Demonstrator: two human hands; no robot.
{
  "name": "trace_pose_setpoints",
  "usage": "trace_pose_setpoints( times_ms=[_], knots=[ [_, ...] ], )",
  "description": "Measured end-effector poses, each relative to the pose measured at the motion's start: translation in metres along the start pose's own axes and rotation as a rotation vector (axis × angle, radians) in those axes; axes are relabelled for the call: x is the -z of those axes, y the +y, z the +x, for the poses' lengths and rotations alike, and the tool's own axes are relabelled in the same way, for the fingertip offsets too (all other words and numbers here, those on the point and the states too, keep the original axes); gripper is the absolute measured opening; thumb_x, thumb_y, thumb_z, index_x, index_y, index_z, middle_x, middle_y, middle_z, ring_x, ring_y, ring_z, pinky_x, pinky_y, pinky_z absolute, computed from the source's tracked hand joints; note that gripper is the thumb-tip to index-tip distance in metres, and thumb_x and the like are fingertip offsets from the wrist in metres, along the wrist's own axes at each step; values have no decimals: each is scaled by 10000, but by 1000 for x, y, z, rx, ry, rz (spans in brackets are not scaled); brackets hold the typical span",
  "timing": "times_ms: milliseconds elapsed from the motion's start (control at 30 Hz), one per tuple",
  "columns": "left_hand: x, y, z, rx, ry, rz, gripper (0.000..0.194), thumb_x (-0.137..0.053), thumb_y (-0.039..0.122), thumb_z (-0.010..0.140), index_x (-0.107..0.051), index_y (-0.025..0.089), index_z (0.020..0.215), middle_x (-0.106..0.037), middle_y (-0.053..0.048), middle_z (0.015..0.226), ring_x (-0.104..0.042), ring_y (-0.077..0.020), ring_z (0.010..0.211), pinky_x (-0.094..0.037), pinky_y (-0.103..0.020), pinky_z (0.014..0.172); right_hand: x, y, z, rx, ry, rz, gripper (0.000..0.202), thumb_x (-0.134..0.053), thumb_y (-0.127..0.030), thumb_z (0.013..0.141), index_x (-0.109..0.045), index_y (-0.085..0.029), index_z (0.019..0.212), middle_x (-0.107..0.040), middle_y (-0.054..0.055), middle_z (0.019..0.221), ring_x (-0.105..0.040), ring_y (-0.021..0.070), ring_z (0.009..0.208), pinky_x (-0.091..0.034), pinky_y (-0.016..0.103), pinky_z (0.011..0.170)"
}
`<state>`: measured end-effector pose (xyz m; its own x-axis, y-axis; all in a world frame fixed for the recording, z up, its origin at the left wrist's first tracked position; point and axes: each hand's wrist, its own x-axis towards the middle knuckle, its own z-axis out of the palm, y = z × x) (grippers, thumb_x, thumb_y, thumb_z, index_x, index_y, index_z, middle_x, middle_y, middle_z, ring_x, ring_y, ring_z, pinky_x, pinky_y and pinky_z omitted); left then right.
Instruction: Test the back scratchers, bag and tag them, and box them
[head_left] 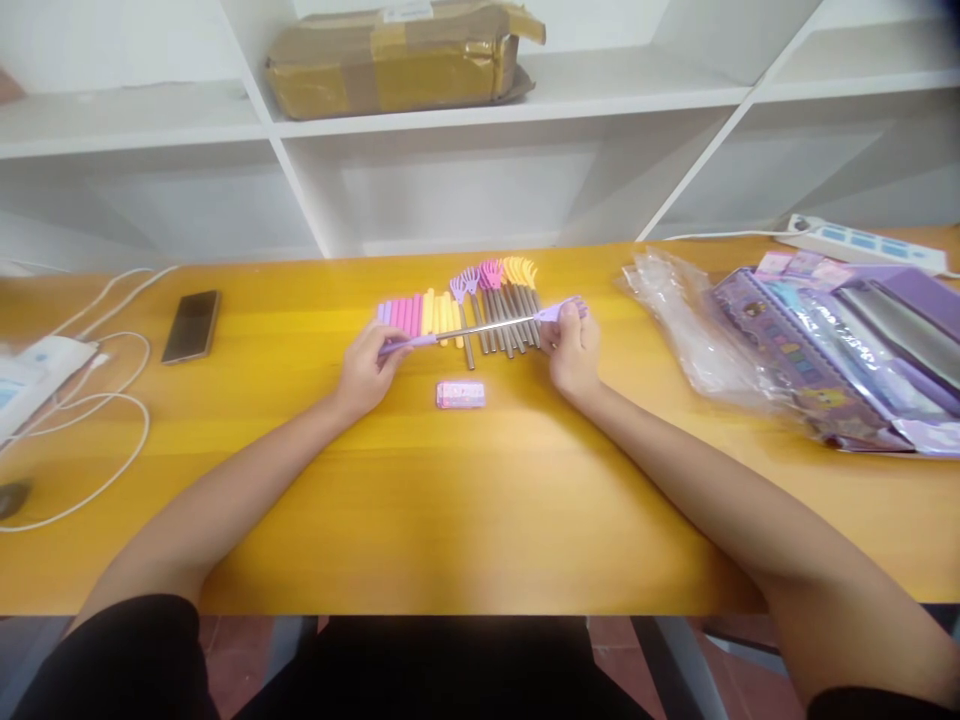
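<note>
Between my hands a purple back scratcher [491, 326] with a metal rod is stretched out, nearly level. My left hand [371, 365] is closed on its purple handle, and my right hand [574, 350] grips it near the purple claw-shaped head. Behind it lie purple, pink and yellow handle tubes [412, 314] in a row. To their right is a row of metal rods [506, 335] with purple, pink and yellow claw heads. A small pink and purple packet [460, 394] lies in front of them on the table.
A phone [190, 326] and white cables [135, 400] with a power strip are on the left. On the right lie clear plastic bags [686, 330], a purple package [847, 370] and another power strip [866, 243]. A taped box [397, 65] sits on the shelf.
</note>
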<state>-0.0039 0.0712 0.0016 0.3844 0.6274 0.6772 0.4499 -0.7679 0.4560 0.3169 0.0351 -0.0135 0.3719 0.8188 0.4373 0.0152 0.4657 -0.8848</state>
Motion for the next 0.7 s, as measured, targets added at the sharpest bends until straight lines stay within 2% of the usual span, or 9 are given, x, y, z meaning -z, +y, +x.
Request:
trace_pose_setpoints(
  times_ms=[233,700],
  knots=[
    [0,1,-2,-12,-2,-18,119,-679,305,1037,-690,208,1106,-698,-50,990,-644,-172,841,-514,-293,715,-1,-3,-3,-3,14,-33,691,-565,-878,920,-320,-265,715,-269,-75,586,-247,99,488,-222,264,428],
    [0,3,-3,-6,-12,-18,132,-663,325,1045,-686,214,1113,-709,-53,1007,-664,-180,870,-540,-306,753,-5,-9,-8,-8,-29,-42,706,-547,-896,913,-335,-259,694,-271,-75,571,-235,92,478,-192,267,423]
  ],
)
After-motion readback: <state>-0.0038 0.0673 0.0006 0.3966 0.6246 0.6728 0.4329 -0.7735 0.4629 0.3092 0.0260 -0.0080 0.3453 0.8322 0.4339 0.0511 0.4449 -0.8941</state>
